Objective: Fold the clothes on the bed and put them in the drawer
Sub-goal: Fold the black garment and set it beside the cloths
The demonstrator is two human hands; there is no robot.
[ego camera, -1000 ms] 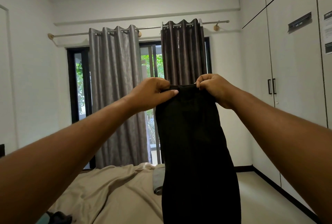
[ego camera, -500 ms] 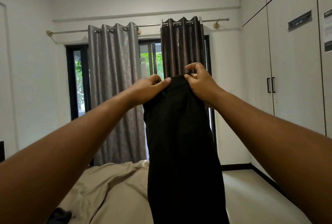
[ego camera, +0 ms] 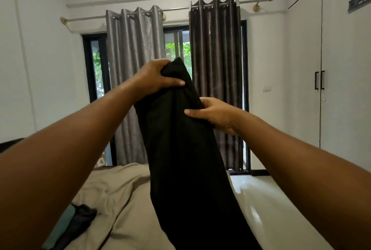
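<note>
You will find no text, brand or number here that can be read. The dark rectangular plate [ego camera: 360,1] on the tall white wardrobe door [ego camera: 345,73], far right, is too blurred to read.

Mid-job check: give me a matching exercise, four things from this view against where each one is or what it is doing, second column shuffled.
Things
1. left hand
2. right hand
3. long black cloth garment
4. small crumpled dark garment

Places or states
A. lies on the beige bed sheet, lower left
B. grips the long garment's top end
C. hangs down, held up by both hands
D. pinches the long garment's right edge, lower down

Pairs: 1-B, 2-D, 3-C, 4-A
</note>
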